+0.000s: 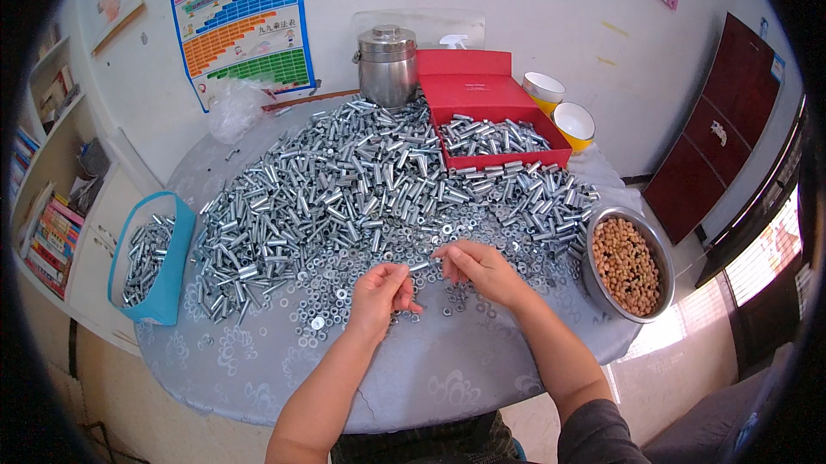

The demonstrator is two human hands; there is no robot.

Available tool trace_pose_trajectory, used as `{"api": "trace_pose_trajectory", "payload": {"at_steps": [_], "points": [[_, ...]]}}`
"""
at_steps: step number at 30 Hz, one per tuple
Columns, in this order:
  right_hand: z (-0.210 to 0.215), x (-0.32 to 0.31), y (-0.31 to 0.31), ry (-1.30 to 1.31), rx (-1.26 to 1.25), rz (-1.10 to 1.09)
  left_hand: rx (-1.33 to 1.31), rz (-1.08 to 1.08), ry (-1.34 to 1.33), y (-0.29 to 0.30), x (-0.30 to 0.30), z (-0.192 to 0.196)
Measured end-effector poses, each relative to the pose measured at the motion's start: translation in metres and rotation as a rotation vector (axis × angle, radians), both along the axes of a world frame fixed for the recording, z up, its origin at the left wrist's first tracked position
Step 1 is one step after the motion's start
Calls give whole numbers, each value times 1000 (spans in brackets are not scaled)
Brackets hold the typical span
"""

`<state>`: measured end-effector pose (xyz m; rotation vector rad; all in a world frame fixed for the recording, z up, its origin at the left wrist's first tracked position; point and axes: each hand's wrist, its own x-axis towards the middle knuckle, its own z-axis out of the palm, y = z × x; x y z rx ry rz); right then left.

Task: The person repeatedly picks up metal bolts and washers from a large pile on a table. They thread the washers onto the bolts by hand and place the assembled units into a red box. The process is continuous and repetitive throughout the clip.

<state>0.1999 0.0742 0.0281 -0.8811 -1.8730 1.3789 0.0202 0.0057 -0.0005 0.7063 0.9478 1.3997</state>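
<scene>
My left hand is closed in a pinch on a short silver expansion bolt, which points to the right. Facing it, my right hand has thumb and fingertips drawn together by the bolt's free end; any small part between them is too small to make out. Under and beyond both hands lie many loose washers and nuts. Farther back spreads a large heap of silver metal sleeves and bolts across the table.
A blue box of metal pieces stands left. An open red box, also filled with them, sits at the back beside a steel canister and yellow-white bowls. Right, a steel bowl holds brownish round pieces. A plastic bag lies back left.
</scene>
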Motion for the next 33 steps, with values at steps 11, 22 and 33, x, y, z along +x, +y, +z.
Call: {"api": "trace_pose_trajectory", "payload": {"at_steps": [11,22,33], "points": [[4,4,1,-60,-92,18,19,34,-30,1,-1,0],[8,8,2,-175,-141,71,20,39,11,1,-2,0],[-16,-3,7,40,-113,103,35,-32,185,-1,9,2]]}}
